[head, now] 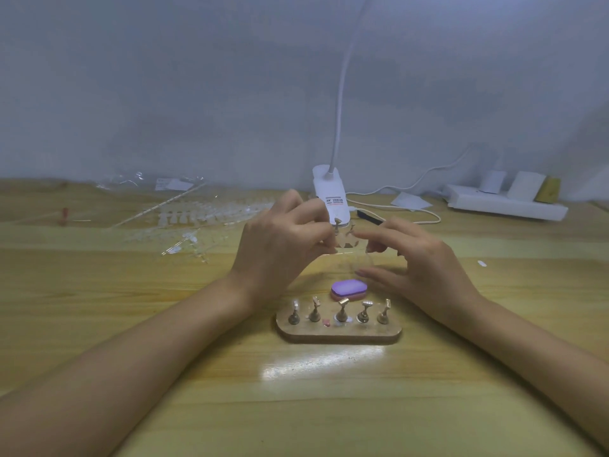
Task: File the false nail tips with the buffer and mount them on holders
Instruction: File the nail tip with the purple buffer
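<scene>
base [339, 336]: we count five holders [342, 311], upright
buffer [348, 287]: long axis left–right
left grip [280, 245]: pinches a lone holder [336, 223]
right grip [425, 258]: loose — empty

the white lamp clip [330, 196] in front of me carries a small printed label, too blurred to read; nothing else shows legible text.

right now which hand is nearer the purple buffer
Right. The right hand is behind the purple buffer, thumb nearly over it; the left hand, pinching a holder, is farther back-left.
</scene>
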